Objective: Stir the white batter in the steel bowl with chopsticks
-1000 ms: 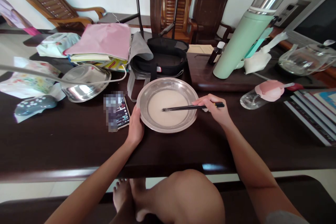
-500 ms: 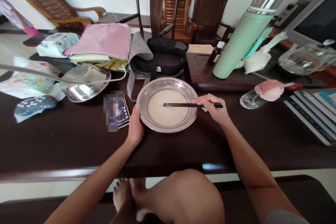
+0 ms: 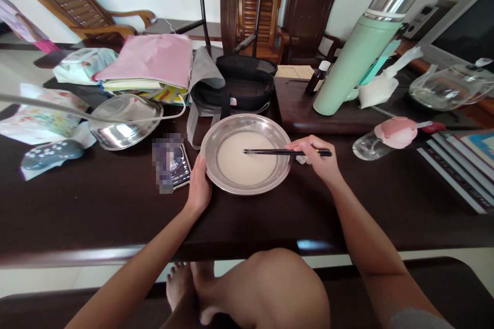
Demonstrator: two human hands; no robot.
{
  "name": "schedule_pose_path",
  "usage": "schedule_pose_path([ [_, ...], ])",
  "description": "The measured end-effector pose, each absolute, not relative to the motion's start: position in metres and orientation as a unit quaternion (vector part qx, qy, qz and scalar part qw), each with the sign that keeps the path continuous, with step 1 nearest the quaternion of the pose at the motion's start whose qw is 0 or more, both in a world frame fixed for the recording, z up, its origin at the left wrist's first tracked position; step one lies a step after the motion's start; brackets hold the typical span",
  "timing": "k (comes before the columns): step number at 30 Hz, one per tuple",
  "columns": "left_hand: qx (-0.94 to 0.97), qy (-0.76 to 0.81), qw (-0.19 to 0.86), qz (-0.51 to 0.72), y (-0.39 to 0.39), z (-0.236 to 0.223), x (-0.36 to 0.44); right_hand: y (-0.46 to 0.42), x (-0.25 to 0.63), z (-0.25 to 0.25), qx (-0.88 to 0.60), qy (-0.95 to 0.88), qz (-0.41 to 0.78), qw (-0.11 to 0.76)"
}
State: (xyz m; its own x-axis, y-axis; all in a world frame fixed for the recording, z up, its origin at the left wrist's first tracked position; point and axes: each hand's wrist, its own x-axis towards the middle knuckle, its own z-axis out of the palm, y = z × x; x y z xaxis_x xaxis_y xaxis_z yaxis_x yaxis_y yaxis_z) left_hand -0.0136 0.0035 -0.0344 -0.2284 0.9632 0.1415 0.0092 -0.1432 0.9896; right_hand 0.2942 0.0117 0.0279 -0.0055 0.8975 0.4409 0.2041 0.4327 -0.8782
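A round steel bowl stands on the dark table in front of me, with a pale, milky liquid in it. My left hand grips the bowl's left rim, its fingers partly hidden against the side. In my right hand is a pair of black chopsticks, held closed by the fingers at the bowl's right edge. The chopstick tips point left, over or just touching the liquid near its middle; I cannot tell which. Left of my left hand lies a phone, partly blurred out.
Behind the bowl sits a black and grey bag. A steel basin and a pink folder are at the left. At the right stand a green thermos, a pink-lidded bottle and stacked books.
My right hand has shifted slightly right, drawing the chopstick tips a little right and up. The left hand and bowl look the same.
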Motion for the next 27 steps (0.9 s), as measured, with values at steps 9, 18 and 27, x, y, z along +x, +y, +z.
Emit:
schedule_pose_path([
  [9,0.470,0.511,0.409,0.593,0.004,-0.036,-0.014,0.013,0.294,0.025,-0.419,-0.646,0.344,0.538],
  [18,0.468,0.500,0.423,0.593,0.006,-0.045,-0.016,0.014,0.300,0.024,-0.424,-0.606,0.336,0.583],
  [27,0.470,0.499,0.419,0.596,0.005,-0.040,-0.015,0.012,0.294,0.027,-0.440,-0.632,0.316,0.555],
])
